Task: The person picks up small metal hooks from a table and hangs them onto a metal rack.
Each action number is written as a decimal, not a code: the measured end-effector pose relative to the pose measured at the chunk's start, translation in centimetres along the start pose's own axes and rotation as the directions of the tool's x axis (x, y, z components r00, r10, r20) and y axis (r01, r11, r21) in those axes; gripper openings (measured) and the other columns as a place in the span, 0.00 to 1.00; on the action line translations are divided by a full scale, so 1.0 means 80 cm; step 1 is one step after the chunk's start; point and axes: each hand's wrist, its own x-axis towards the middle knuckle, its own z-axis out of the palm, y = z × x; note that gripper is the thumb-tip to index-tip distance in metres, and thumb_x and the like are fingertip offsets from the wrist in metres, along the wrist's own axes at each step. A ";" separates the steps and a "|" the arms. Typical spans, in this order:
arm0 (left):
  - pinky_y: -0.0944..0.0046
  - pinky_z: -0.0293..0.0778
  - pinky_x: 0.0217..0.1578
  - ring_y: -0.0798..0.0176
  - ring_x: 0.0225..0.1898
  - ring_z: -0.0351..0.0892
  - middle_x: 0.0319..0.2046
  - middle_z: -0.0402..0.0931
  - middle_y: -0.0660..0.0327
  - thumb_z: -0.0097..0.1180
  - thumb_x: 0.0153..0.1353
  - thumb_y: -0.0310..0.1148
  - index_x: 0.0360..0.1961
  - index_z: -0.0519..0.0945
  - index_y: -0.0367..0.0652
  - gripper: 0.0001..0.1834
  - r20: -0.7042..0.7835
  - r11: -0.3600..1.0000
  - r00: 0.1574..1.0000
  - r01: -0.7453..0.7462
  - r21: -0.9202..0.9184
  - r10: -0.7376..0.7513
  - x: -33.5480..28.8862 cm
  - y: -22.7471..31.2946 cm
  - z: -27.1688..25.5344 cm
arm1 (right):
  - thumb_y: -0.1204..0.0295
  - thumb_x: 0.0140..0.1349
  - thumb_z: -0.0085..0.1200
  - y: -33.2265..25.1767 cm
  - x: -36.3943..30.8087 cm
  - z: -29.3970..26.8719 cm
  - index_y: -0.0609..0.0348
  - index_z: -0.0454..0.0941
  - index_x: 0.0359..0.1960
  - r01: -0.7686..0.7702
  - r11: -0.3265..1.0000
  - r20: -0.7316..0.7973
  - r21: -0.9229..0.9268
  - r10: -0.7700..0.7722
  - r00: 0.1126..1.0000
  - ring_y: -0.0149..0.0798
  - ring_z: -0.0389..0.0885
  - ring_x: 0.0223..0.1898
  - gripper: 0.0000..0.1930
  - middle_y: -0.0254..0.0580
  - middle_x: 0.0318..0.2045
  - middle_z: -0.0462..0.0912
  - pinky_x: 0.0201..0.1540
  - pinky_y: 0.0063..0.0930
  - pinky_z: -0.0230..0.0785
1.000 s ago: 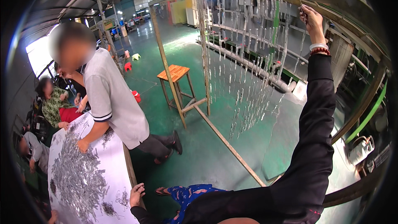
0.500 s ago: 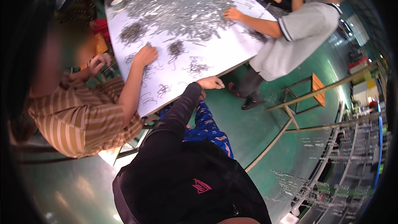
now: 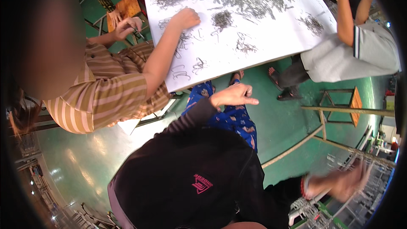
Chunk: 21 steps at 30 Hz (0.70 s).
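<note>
The left hand (image 3: pixel 232 95) has fingers curled, thumb out — the right hand (image 3: pixel 337 183) blurs, its fingers impossible to tell.

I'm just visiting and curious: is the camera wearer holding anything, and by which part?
Nothing shows in the left hand. The right hand is too blurred to tell whether it holds anything.

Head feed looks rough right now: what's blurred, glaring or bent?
Head view: right hand smeared, likely by motion; left hand clearer; bright glare streaks the floor at lower left; wooden bar looks bowed; picture edges fade to black.
</note>
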 end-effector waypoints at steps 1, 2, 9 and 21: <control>0.63 0.60 0.20 0.69 0.19 0.60 0.14 0.61 0.62 0.61 0.53 0.52 0.20 0.62 0.40 0.28 -0.030 0.995 0.996 0.088 0.053 -0.086 -0.007 0.003 -0.009 | 0.71 0.66 0.42 -0.014 -0.009 0.070 0.66 0.75 0.48 -0.086 0.996 0.217 -0.025 0.090 0.972 0.36 0.78 0.38 0.14 0.46 0.36 0.79 0.45 0.25 0.71; 0.62 0.59 0.19 0.69 0.19 0.60 0.13 0.60 0.63 0.62 0.53 0.49 0.21 0.64 0.40 0.26 -0.072 0.972 0.973 0.213 -0.100 -0.221 -0.027 0.025 -0.030 | 0.71 0.65 0.44 -0.049 -0.005 0.147 0.64 0.74 0.49 -0.549 0.779 0.380 0.304 0.429 0.819 0.33 0.77 0.37 0.14 0.41 0.35 0.81 0.43 0.25 0.68; 0.63 0.72 0.32 0.60 0.27 0.77 0.26 0.79 0.54 0.59 0.56 0.34 0.33 0.78 0.37 0.10 -0.657 0.991 0.753 0.107 0.079 -0.029 -0.035 -0.024 -0.132 | 0.73 0.62 0.46 -0.059 -0.138 0.531 0.64 0.75 0.47 -0.256 0.765 0.745 0.591 -0.395 0.538 0.53 0.74 0.46 0.14 0.55 0.44 0.77 0.50 0.37 0.66; 0.52 0.72 0.40 0.48 0.43 0.70 0.37 0.70 0.50 0.55 0.50 0.27 0.26 0.79 0.38 0.05 -0.523 0.602 0.787 0.253 0.757 0.328 0.130 -0.082 -0.190 | 0.86 0.42 0.46 -0.104 -0.173 0.567 0.70 0.75 0.21 -0.060 0.898 0.775 0.436 -0.341 0.533 0.59 0.76 0.33 0.05 0.63 0.31 0.75 0.35 0.47 0.73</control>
